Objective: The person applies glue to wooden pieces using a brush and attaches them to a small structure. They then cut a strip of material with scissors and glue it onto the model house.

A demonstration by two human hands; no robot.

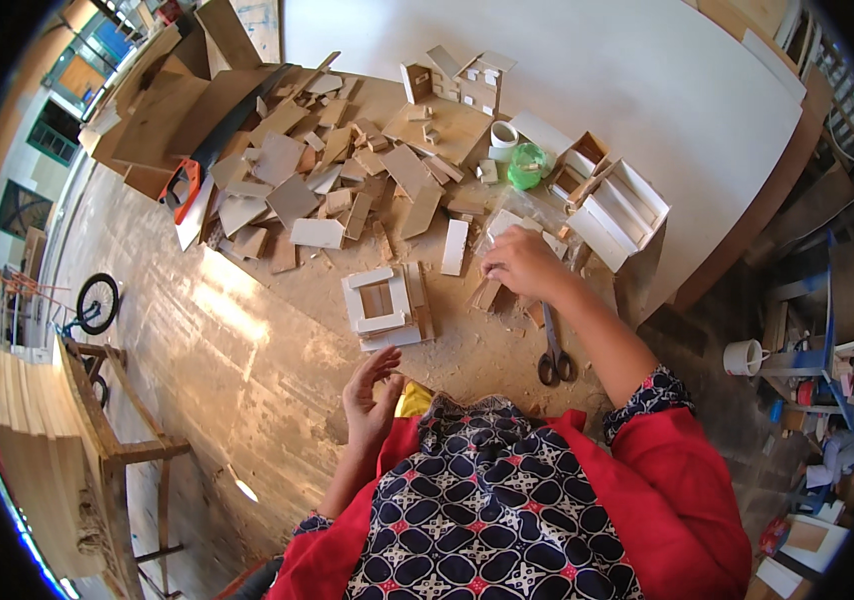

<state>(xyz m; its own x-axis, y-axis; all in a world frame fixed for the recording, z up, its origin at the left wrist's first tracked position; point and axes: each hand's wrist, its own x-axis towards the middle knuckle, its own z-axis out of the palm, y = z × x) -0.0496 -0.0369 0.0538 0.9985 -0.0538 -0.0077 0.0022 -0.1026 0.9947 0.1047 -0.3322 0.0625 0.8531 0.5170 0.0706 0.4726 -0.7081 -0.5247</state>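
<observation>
My left hand (371, 392) is raised near my body with nothing in it, its fingers loosely curved and apart from the thumb. Just beyond it lies a small white-faced wooden frame (379, 300) on a stack of wood pieces. My right hand (525, 262) reaches over small wooden blocks (488, 294) to the right. Its fingers are bent down and drawn together, and whatever they pinch is hidden. A clear plastic bag (537, 208) lies under and beyond that hand. Dark-handled scissors (554, 362) rest below my right forearm.
A heap of wood offcuts (317, 180) spreads across the far left, with an orange-handled saw (183, 190) at its edge. White-and-wood boxes (619, 215), a green plastic container (527, 166) and a white roll (503, 140) stand far right. A wooden stand (137, 452) is at left.
</observation>
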